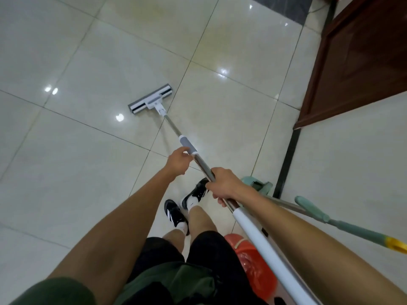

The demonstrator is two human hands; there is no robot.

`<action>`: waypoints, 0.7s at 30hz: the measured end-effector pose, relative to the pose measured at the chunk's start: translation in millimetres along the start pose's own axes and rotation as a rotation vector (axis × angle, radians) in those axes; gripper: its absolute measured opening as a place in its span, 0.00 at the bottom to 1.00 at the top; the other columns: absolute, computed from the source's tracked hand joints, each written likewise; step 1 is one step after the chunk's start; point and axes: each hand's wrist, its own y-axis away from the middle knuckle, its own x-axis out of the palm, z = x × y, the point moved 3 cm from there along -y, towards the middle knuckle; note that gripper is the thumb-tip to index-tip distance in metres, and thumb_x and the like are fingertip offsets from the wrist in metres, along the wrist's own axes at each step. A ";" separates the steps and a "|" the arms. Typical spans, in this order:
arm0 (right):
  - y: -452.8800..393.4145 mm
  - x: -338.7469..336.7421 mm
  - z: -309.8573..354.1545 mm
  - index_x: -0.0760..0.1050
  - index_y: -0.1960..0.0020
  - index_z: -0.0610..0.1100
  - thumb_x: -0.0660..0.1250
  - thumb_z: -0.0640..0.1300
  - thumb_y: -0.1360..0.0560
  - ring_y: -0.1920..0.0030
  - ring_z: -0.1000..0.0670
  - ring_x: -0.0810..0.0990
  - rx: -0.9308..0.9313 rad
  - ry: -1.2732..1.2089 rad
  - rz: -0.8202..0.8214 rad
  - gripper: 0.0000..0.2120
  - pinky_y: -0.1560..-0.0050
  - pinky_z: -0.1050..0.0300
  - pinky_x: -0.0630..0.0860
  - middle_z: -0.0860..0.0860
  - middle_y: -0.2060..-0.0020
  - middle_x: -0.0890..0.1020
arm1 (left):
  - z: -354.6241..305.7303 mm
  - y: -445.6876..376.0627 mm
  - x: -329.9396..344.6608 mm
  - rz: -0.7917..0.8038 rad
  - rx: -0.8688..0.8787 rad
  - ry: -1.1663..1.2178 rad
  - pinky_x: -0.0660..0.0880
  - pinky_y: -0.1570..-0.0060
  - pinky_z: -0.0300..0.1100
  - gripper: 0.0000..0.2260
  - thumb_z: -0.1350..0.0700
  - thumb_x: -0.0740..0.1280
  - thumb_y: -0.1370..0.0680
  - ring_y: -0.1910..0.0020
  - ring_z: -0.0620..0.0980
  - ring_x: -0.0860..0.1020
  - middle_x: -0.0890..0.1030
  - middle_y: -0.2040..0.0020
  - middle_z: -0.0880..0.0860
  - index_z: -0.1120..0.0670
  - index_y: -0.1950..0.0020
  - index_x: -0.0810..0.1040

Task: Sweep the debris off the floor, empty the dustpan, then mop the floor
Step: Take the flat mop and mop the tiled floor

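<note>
Both hands' fingers clamp the mop (152, 100) pole; right hand (222, 186) hides dustpan (262, 186) partly

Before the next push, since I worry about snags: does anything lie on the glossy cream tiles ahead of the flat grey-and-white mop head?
Nothing visible does: the cream tiles beyond the flat grey-and-white mop head are bare. The dark wooden panel stands well off to the right.

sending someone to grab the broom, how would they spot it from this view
Start at the dark wooden door on the right and follow the black floor strip toward the person. The broom lies there beside the red bin: pale green handle, yellow end, unlike the white and steel mop.
</note>
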 end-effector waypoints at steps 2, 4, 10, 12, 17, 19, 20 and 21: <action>-4.6 -6.6 -1.9 0.71 0.47 0.40 0.60 0.37 0.24 0.77 0.46 0.78 -0.013 0.004 -0.026 0.06 0.78 0.58 0.74 0.41 0.60 0.80 | -2.7 -8.0 0.2 -0.007 -0.061 0.062 0.82 0.53 0.54 0.13 0.54 0.65 0.19 0.47 0.57 0.80 0.80 0.42 0.54 0.48 0.34 0.75; -8.8 -12.2 -3.5 0.71 0.46 0.41 0.61 0.39 0.23 0.74 0.46 0.78 -0.032 0.046 -0.045 0.06 0.77 0.56 0.75 0.43 0.58 0.78 | -5.8 -17.1 0.8 -0.021 -0.120 0.134 0.82 0.54 0.52 0.13 0.58 0.64 0.19 0.44 0.58 0.79 0.79 0.41 0.55 0.48 0.36 0.76; -14.0 -22.1 -5.5 0.70 0.53 0.45 0.63 0.42 0.23 0.70 0.51 0.75 -0.095 0.103 -0.060 0.02 0.75 0.59 0.70 0.49 0.62 0.75 | -15.1 -44.9 9.5 -0.017 -0.232 0.373 0.83 0.58 0.52 0.23 0.58 0.68 0.21 0.48 0.54 0.81 0.79 0.44 0.57 0.49 0.27 0.70; -14.3 -20.9 -5.2 0.69 0.55 0.46 0.63 0.41 0.24 0.71 0.51 0.74 -0.095 0.104 -0.058 0.03 0.75 0.60 0.67 0.49 0.63 0.75 | -14.1 -54.5 12.6 -0.010 -0.245 0.456 0.83 0.59 0.53 0.29 0.59 0.70 0.21 0.45 0.56 0.81 0.77 0.38 0.57 0.47 0.23 0.65; -16.3 -19.0 -12.2 0.69 0.57 0.46 0.62 0.39 0.27 0.68 0.45 0.75 -0.083 0.085 -0.055 0.04 0.72 0.57 0.67 0.46 0.64 0.75 | -11.7 -84.9 15.3 -0.019 -0.323 0.686 0.83 0.63 0.51 0.37 0.65 0.71 0.23 0.47 0.59 0.82 0.76 0.37 0.58 0.46 0.19 0.58; -12.7 -21.1 -16.2 0.71 0.51 0.46 0.62 0.39 0.26 0.68 0.45 0.76 -0.088 0.098 -0.074 0.05 0.71 0.55 0.68 0.45 0.65 0.76 | -16.2 -91.3 19.9 -0.023 -0.353 0.651 0.81 0.68 0.47 0.38 0.68 0.70 0.23 0.51 0.57 0.82 0.77 0.39 0.57 0.47 0.19 0.58; -10.4 -21.9 -17.0 0.72 0.49 0.45 0.62 0.39 0.26 0.68 0.44 0.76 -0.092 0.108 -0.080 0.06 0.71 0.55 0.68 0.45 0.65 0.76 | -17.8 -92.1 22.1 -0.026 -0.360 0.625 0.80 0.70 0.46 0.38 0.69 0.69 0.23 0.53 0.55 0.81 0.77 0.40 0.56 0.47 0.19 0.58; -8.5 -22.5 -17.0 0.72 0.48 0.45 0.61 0.39 0.25 0.68 0.44 0.76 -0.093 0.115 -0.086 0.07 0.71 0.54 0.68 0.44 0.65 0.77 | -19.2 -92.1 23.6 -0.025 -0.360 0.606 0.80 0.70 0.47 0.38 0.69 0.69 0.23 0.54 0.54 0.79 0.76 0.40 0.56 0.47 0.19 0.57</action>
